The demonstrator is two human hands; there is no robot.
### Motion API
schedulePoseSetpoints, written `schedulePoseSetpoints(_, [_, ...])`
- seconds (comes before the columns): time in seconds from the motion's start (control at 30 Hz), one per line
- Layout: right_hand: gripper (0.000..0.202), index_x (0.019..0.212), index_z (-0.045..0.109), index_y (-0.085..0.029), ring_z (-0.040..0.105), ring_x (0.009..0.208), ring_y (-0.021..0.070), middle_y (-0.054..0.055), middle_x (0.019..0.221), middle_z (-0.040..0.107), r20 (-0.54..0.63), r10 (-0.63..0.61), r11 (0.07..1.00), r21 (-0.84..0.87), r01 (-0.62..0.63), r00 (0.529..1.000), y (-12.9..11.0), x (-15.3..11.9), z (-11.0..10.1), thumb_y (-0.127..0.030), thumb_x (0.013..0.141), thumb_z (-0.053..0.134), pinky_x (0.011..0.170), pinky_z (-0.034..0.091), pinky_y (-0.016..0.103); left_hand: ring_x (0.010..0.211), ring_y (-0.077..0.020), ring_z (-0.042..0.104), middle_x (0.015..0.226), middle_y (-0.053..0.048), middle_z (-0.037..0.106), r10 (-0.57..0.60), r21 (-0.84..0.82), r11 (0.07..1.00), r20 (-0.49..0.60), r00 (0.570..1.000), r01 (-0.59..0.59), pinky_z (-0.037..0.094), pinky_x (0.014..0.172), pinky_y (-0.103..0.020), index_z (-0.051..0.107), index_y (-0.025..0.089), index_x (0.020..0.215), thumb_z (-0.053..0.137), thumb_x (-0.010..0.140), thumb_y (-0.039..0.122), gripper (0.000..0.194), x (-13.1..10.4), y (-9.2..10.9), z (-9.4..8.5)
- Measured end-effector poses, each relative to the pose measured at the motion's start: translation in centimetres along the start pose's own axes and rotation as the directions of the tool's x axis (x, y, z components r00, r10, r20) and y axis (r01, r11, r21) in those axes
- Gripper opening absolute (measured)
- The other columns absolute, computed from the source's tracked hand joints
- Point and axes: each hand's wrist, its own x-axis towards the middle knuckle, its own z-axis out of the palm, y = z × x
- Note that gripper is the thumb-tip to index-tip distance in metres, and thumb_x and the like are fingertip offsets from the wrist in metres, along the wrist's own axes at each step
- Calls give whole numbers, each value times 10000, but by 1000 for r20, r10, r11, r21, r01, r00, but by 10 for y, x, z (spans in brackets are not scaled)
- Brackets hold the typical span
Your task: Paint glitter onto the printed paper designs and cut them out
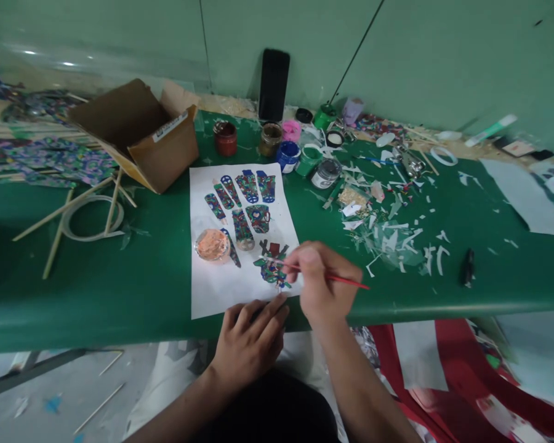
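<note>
It looks like painting, which needs a soft touch: right grip [325,277] pinches the red brush [348,282] by the colorful figure [271,272] on its left, left grip [252,337] loose nearby.

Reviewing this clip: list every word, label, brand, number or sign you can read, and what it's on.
None can be read with certainty.
Cardboard box: white label with dark print, too small and blurred to read.
Dark paint jar: pale label with marks, too blurred.
Blue paint jar: pale marks on its side, too small.
</note>
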Motion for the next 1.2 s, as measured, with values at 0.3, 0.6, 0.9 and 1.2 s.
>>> schedulePoseSetpoints(0.3, [431,599,529,-213,499,518,92,-16,535,563,309,86,990,-131,-47,947,6,24,60,-480,932,473,526,359,229,916,-201,584,913,13,755,-19,-24,1000,-11,1000,18,384,786,-355,650,232,998,626,804,164,206,-4,1,2])
schedulePoseSetpoints(0.6, [414,595,539,-210,487,504,82,-18,548,576,338,136,990,-25,-135,931,3,26,60,-481,907,513,521,375,220,943,-195,578,971,20,755,-9,-22,1000,-15,1000,9,387,790,-350,654,236,1024,630,808,166,228,-4,-1,1])
schedulePoseSetpoints(0.9, [454,530,522,-207,462,321,80,-51,384,484,-56,250,968,3,-250,967,22,7,-18,-485,889,538,373,365,207,960,-174,582,1228,41,695,-4,-2,1000,6,1000,4,406,794,-343,667,249,1105,637,833,201,278,-1,-1,-3])
schedulePoseSetpoints(1.2, [461,482,475,-214,510,346,105,-47,366,499,-145,254,931,-232,-282,956,52,-17,-30,-461,855,587,412,402,216,939,-182,592,1212,32,703,2,1,1000,27,1000,-2,395,770,-356,673,246,1086,625,848,207,246,5,0,-3])
